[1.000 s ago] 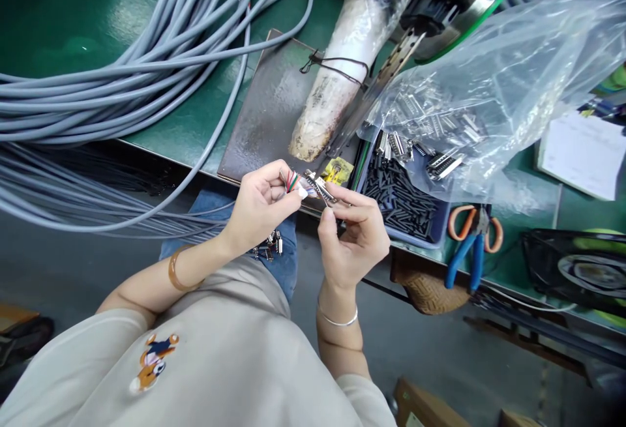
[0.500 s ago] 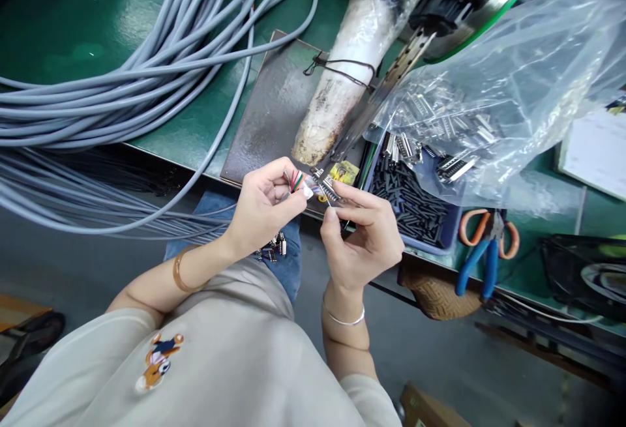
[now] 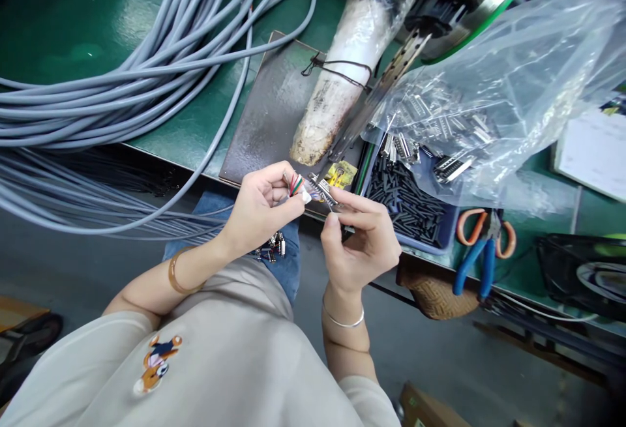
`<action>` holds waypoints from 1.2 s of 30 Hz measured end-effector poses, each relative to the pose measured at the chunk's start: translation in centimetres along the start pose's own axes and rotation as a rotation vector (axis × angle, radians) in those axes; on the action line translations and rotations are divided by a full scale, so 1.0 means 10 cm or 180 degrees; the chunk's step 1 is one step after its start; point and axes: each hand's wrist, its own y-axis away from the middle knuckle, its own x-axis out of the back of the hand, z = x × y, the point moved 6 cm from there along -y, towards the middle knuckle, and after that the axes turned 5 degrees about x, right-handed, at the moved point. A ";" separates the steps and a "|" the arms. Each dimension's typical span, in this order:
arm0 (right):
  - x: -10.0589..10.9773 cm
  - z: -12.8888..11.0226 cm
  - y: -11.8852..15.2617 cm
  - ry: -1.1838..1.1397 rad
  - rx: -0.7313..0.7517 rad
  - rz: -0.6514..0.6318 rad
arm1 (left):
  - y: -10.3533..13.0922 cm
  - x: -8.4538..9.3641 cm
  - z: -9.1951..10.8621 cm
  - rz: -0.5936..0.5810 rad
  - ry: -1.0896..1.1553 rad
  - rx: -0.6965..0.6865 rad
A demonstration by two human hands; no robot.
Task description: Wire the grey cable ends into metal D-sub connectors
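My left hand (image 3: 264,205) is closed in a pinch around a bundle of thin coloured wires (image 3: 296,184), red, green and white among them. A small white piece (image 3: 306,196) shows at its thumb tip. My right hand (image 3: 360,235) is closed, thumb and index finger at the right end of a small metal multi-pin connector (image 3: 321,187). Some wires run between the left fingertips and the connector; the exact joins are too small to make out. Just above the connector is the lower end of a long metal soldering iron (image 3: 357,117), beside a white wrapped tube (image 3: 325,104).
Grey cables (image 3: 161,88) lie coiled at the left. A blue tray (image 3: 447,235) holds black sleeves (image 3: 405,202), with a clear bag (image 3: 528,81) of connectors over it. Pliers (image 3: 482,251) hang at the table edge. Yellow sponge (image 3: 341,174) sits near my right fingers. Several connectors (image 3: 274,248) rest on my lap.
The right fingers have shifted slightly and more of the connector shows beside them. The left hand keeps its pinch on the wires. The whole view has moved a little.
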 end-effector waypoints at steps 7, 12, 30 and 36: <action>-0.01 0.03 -0.01 -0.0384 -0.0352 -0.0024 | 0.03 0.01 0.02 0.0057 0.0018 -0.0049; -0.01 0.06 -0.02 -0.0416 -0.0401 -0.0052 | 0.00 0.01 0.03 -0.0109 0.0105 0.0054; -0.06 -0.01 -0.04 0.0162 0.0114 -0.0052 | -0.03 0.02 0.02 0.0137 -0.0028 -0.0044; -0.08 -0.03 -0.07 0.0252 0.0250 0.0006 | -0.03 0.00 0.07 0.0226 -0.0078 -0.0142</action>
